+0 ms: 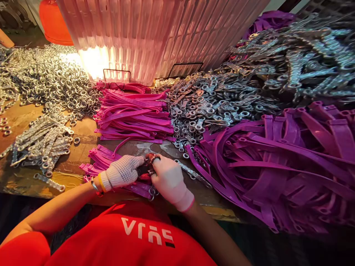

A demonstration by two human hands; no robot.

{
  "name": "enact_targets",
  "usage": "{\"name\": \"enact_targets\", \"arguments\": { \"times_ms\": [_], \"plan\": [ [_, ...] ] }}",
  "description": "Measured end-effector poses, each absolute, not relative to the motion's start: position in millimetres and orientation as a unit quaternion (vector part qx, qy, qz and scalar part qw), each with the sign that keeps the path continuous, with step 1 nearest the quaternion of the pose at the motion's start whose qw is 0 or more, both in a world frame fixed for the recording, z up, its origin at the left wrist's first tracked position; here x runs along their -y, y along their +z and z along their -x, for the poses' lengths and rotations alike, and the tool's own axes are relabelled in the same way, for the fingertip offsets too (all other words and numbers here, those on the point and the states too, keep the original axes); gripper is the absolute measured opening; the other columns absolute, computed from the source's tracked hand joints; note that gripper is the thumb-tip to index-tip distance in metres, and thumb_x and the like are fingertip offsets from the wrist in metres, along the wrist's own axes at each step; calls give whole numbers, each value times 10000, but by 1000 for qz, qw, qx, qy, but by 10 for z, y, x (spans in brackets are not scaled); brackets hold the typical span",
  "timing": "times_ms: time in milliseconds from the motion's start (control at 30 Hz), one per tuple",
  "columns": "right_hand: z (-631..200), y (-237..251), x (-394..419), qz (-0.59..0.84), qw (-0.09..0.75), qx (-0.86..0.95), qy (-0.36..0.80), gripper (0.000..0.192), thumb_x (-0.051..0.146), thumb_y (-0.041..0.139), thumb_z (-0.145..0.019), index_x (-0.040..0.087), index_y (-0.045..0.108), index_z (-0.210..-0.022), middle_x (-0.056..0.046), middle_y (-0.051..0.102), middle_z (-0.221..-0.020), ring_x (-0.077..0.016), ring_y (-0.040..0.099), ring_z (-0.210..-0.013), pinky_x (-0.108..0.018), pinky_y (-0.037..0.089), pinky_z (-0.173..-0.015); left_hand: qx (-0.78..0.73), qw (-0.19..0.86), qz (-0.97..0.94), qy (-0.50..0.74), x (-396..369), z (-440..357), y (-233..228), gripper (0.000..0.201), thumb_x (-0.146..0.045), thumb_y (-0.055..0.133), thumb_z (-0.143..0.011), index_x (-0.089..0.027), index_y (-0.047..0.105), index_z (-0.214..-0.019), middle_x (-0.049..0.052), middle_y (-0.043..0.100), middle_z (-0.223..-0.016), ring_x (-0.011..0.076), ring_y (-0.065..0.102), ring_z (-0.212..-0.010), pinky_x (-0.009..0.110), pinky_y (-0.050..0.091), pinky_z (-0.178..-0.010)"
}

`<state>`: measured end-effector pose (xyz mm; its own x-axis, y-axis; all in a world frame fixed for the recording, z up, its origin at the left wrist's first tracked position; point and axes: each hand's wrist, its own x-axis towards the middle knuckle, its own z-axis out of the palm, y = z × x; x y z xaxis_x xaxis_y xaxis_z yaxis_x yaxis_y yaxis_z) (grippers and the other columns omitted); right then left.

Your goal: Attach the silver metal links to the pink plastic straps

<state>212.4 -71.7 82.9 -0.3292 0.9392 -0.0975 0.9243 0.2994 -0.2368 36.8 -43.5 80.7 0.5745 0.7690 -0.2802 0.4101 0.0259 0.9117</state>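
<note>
My left hand (124, 170), in a white dotted glove with dark fingertips, is closed with its fingers pinched together over the front of the worktable. Against it my right hand (170, 181), in a plain pale glove, is curled shut too. Something small and dark red shows between the fingertips, but I cannot make out what it is. Below the hands lies a small stack of magenta straps (102, 159), partly covered by the left hand. A metal ring (152, 193) pokes out under the right hand. Beside that hand rests a twisted metal link strip (192, 173).
A bundle of magenta straps (134, 114) lies ahead. Metal rings (61, 79) are heaped at left, near metal strips (44, 142). Metal links (210, 99) and purple straps (277, 162) pile up at right. A ribbed translucent panel (133, 37) stands behind the bundle.
</note>
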Motion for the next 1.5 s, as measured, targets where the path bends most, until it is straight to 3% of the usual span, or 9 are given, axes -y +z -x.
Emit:
{"name": "enact_targets", "arguments": {
  "times_ms": [133,233,400,667,867,967,1167,1300,1500],
  "plan": [
    [-2205,823,706,536,85,826,149,510,23,448,-738,124,627,-1205,-131,703,-1064,-232,635,-949,-306,462,-819,-466,652,-579,151,481,-345,733,265,-390,535,-890,-151,624,-818,-21,533,-563,92,442,-467,200,330,-464],
    [-2250,860,678,531,36,833,150,446,32,459,-735,143,655,-1120,-103,722,-943,-217,640,-847,-287,446,-741,-465,670,-549,184,515,-351,726,329,-472,566,-878,-156,573,-785,-44,473,-517,77,385,-422,199,256,-414],
    [-2256,858,673,515,-28,851,99,248,37,466,-736,156,668,-819,-102,693,-755,-199,612,-706,-308,334,-624,-465,642,-589,155,525,-399,703,250,-336,527,-871,-160,541,-695,-34,482,-522,80,401,-448,201,260,-438],
    [-2346,831,663,441,-59,892,78,182,73,496,-797,152,657,-772,-100,672,-664,-189,579,-597,-330,211,-565,-439,546,-710,71,350,-287,878,134,-125,513,-744,-160,627,-682,-12,590,-595,116,497,-546,205,354,-527],
    [-2576,904,495,452,-120,871,152,139,128,568,-832,173,699,-843,-79,709,-815,-196,630,-730,-305,311,-617,-560,362,-745,12,235,364,1026,195,-166,538,-766,-186,714,-848,41,703,-790,170,612,-687,249,463,-699],
    [-2815,892,237,498,-64,855,132,143,229,594,-873,173,719,-917,-104,697,-962,-212,623,-857,-296,391,-713,-600,412,-676,111,300,427,1027,220,-312,589,-818,-199,718,-956,41,706,-801,168,622,-709,230,478,-658],
    [-3141,641,-294,658,-61,748,-61,239,94,490,-842,70,721,-898,-230,651,-982,-314,601,-904,-380,421,-700,-542,753,-314,201,396,-57,1036,581,-673,559,-820,-129,675,-991,44,646,-678,59,382,-378,184,222,-354],
    [-3235,471,-322,668,22,743,-28,242,112,477,-826,79,706,-896,-240,655,-1086,-338,608,-967,-427,464,-774,-449,849,-198,197,358,-174,1006,434,-492,628,-811,-124,679,-1034,96,703,-861,70,505,-461,176,283,-385],
    [-3024,554,123,614,282,710,197,309,178,414,-896,192,623,-1124,-94,714,-1040,-231,665,-936,-361,523,-834,-499,786,-311,190,456,-211,992,281,-324,639,-827,-149,616,-1046,-3,631,-691,47,413,-402,172,250,-365]
  ]
}}
